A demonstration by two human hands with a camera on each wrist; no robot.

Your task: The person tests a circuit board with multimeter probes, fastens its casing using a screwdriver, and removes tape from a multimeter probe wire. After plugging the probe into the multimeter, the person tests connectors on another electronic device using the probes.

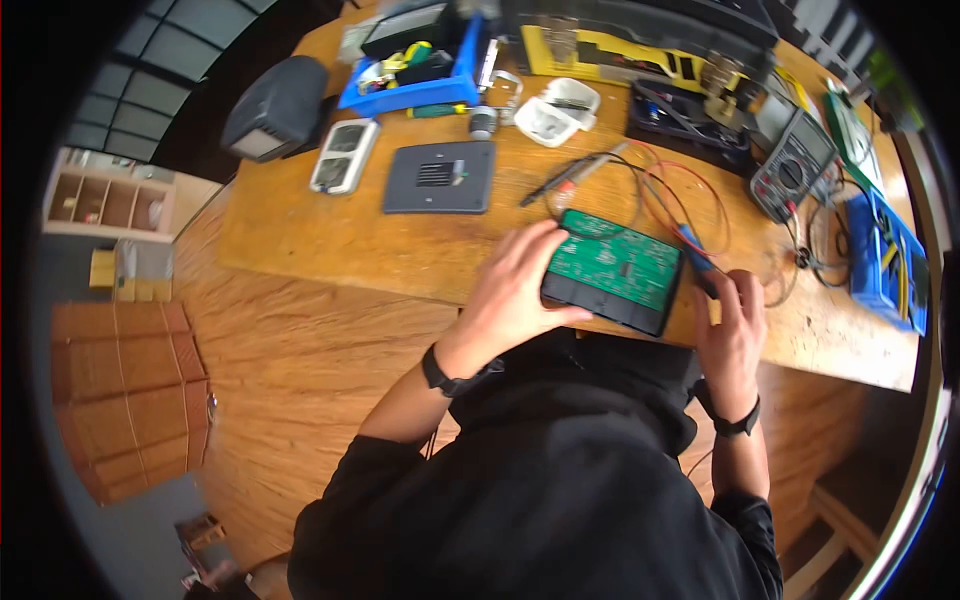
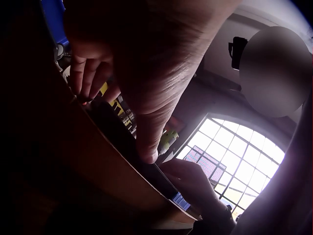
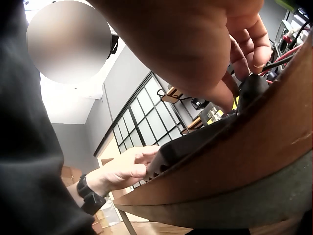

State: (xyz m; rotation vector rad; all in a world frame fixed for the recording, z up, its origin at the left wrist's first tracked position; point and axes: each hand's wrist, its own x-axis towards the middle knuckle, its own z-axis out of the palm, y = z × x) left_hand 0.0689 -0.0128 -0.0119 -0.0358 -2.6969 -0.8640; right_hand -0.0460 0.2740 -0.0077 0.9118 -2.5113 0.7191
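Note:
A green circuit board (image 1: 618, 262) sits in a black plastic case (image 1: 610, 304) close to the table's front edge. My left hand (image 1: 510, 285) grips the case at its left end, thumb along the near edge and fingers on the far side. At the case's right side, my right hand (image 1: 733, 325) pinches the dark end of a blue-and-black handled tool (image 1: 692, 246) lying on the table. The right wrist view shows the fingertips on that rounded black end (image 3: 253, 89); the tool's tip is not distinct. Beyond the case lie test probes (image 1: 578, 180) with red and black leads.
A multimeter (image 1: 793, 165) stands at the right, near a blue bin (image 1: 884, 262). Farther back are a dark grey panel (image 1: 440, 192), a white case (image 1: 345, 157), an open white box (image 1: 547, 122), a blue tray (image 1: 412, 98) and a black-and-yellow toolbox (image 1: 610, 58).

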